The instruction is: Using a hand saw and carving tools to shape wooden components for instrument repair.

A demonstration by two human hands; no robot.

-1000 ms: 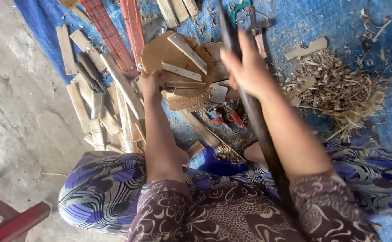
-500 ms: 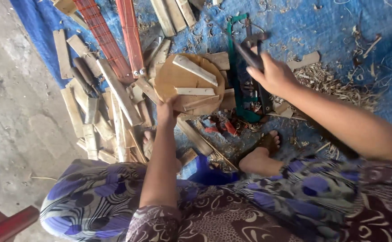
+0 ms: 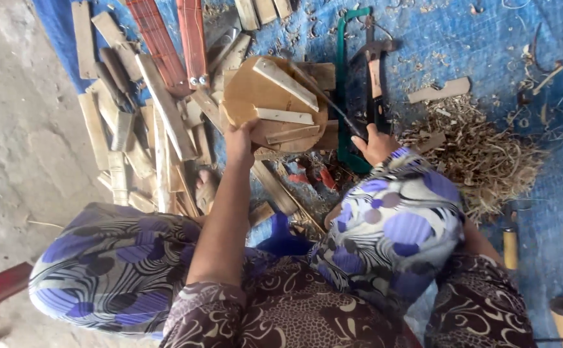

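Left hand point(image 3: 239, 138) fingers grip the round wooden block point(image 3: 272, 106) edge – right hand point(image 3: 376, 143) fingers closed round a dark blade's handle point(image 3: 333, 106).

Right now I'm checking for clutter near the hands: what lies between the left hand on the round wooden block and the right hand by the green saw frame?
In the head view, between the left hand and right hand lie pale wood strips on the round wooden block, crossed by a long dark blade.

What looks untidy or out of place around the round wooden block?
Wood shavings lie scattered in a loose heap on the blue tarp, right of the green-framed saw. Cut wooden slats are piled crookedly at the left, some overlapping.
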